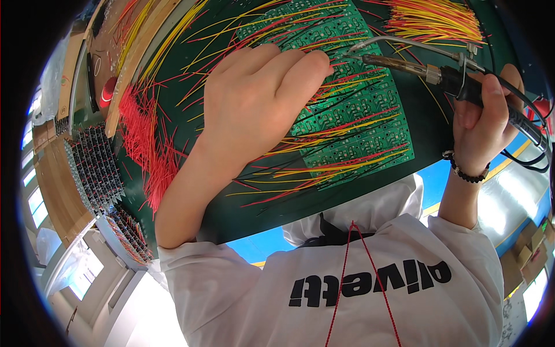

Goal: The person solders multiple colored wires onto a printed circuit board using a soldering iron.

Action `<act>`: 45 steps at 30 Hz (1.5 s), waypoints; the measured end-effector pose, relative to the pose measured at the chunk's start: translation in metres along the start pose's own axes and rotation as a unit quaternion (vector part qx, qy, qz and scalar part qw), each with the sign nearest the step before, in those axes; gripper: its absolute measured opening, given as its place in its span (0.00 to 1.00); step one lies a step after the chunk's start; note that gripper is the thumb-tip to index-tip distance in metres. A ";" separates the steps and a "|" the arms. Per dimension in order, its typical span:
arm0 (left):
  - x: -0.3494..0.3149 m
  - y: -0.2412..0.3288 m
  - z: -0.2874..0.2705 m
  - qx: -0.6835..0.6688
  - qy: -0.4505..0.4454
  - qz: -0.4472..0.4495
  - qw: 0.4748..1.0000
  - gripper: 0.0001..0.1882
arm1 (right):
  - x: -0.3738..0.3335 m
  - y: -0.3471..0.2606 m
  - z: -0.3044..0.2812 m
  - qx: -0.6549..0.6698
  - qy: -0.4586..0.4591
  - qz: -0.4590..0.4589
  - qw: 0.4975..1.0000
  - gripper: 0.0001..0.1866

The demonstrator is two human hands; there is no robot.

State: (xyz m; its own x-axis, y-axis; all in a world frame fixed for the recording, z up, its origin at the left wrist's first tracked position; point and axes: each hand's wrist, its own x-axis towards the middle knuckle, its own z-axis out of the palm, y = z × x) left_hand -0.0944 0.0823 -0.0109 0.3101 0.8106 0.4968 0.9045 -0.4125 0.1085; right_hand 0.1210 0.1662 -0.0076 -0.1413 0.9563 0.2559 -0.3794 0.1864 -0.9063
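My left hand (254, 104) is closed in a pinch over a green circuit board panel (370, 130). A bit of red wire shows at its fingertips, while the rest of the grip is hidden under the hand. My right hand (483, 113) is wrapped round the black handle of a soldering iron (454, 82). The iron's brown-stained barrel points left, its tip close to my left fingertips over the panel. A thin bent metal tube (399, 40) runs along the iron to the tip. Red, yellow and black wires (341, 136) lie in rows across the panel.
The panel lies on a dark green mat (231, 217). A bundle of yellow and red wires (430, 23) is at the back right. Red wires (144, 144) are heaped at the left, beside stacked populated boards (95, 168). Black cables (540, 115) trail from the iron.
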 end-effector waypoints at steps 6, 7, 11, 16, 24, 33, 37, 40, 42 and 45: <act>-0.001 -0.001 0.002 0.010 0.019 0.010 1.000 0.08 | 0.000 0.000 -0.001 -0.042 -0.001 0.018 0.999 0.09; 0.000 0.000 0.000 -0.010 -0.001 -0.003 1.000 0.08 | 0.000 0.001 -0.002 -0.052 -0.006 0.017 0.998 0.09; -0.004 -0.006 0.009 0.032 0.044 0.032 0.998 0.08 | -0.001 0.000 0.006 -0.142 0.009 0.027 0.990 0.13; -0.003 -0.006 0.008 0.037 0.044 0.032 0.998 0.07 | 0.001 0.001 0.003 -0.125 -0.028 0.013 0.992 0.13; -0.002 -0.005 0.009 0.026 0.053 0.023 0.998 0.07 | 0.000 0.000 0.004 -0.135 -0.012 0.017 0.991 0.13; -0.002 -0.005 0.010 0.027 0.057 0.024 0.998 0.08 | 0.000 0.001 0.004 -0.158 -0.006 0.006 0.987 0.12; -0.002 -0.005 0.010 0.021 0.057 0.025 0.998 0.08 | 0.002 0.001 0.002 -0.104 0.029 0.005 0.994 0.12; -0.002 -0.006 0.009 0.029 0.057 0.032 0.997 0.08 | 0.002 -0.002 0.006 -0.124 0.046 0.006 0.991 0.12; 0.002 0.000 0.000 0.025 0.028 0.017 0.999 0.08 | 0.004 -0.002 0.003 -0.126 0.037 0.004 0.991 0.12; 0.003 -0.004 -0.003 0.031 0.022 0.008 0.999 0.07 | 0.004 0.000 -0.002 -0.028 0.038 -0.005 0.999 0.12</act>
State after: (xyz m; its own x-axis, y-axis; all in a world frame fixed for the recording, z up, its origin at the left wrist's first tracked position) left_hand -0.0984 0.0847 -0.0071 0.3121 0.7845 0.5359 0.9164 -0.3974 0.0481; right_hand 0.1217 0.1708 -0.0071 -0.0676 0.9680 0.2418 -0.3289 0.2071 -0.9214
